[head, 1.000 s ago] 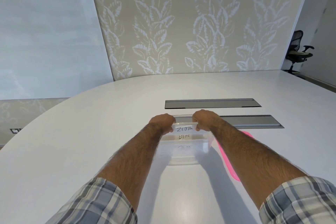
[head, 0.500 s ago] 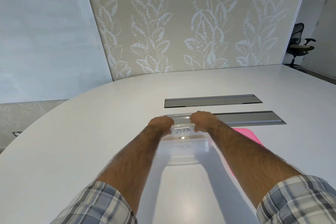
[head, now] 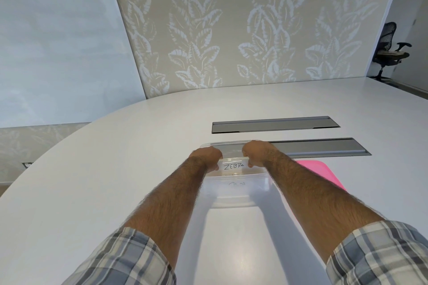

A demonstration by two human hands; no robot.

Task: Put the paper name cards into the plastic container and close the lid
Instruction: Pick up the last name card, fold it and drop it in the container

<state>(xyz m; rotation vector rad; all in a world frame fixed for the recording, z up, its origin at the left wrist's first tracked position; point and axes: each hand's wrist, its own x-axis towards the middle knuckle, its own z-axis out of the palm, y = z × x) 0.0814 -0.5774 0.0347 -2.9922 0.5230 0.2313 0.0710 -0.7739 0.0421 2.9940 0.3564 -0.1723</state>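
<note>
A clear plastic container stands on the white table between my forearms. A white paper name card reading ZEBRA stands upright inside its far part, and another card lies lower inside with faint writing. My left hand pinches the card's left edge and my right hand pinches its right edge, both over the container's far rim. A pink lid lies flat on the table just right of the container, partly behind my right forearm.
Two grey recessed cable hatches sit in the table beyond the container. A black office chair stands at the far right by the leaf-patterned wall.
The card has sunk a little lower into the container, hiding more of the card below it. Both hands stay on its edges; the view has tilted slightly.
</note>
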